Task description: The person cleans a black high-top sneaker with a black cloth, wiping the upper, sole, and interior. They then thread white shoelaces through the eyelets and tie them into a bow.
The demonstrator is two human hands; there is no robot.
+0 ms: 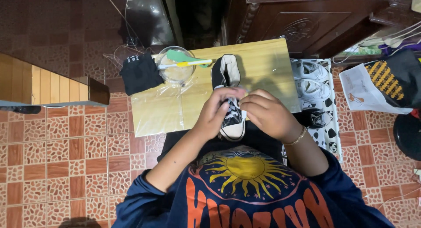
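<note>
Both hands are working at the table's (pixel 267 61) near edge: the left hand (pixel 218 109) and right hand (pixel 267 114) are each grasping the white laces (pixel 231 106) in a clenched grip. The black high-top sneaker (pixel 228 94) is lying directly beneath them, toe toward the person.

Single head-worn view, looking straight down from above the wooden surface (pixel 263 61). Close range: surface fills mid-frame, wearer's chest at bottom edge, tiled floor (pixel 57 166) left of surface, dark cabinet (pixel 307 17) beyond it. No second view.
</note>
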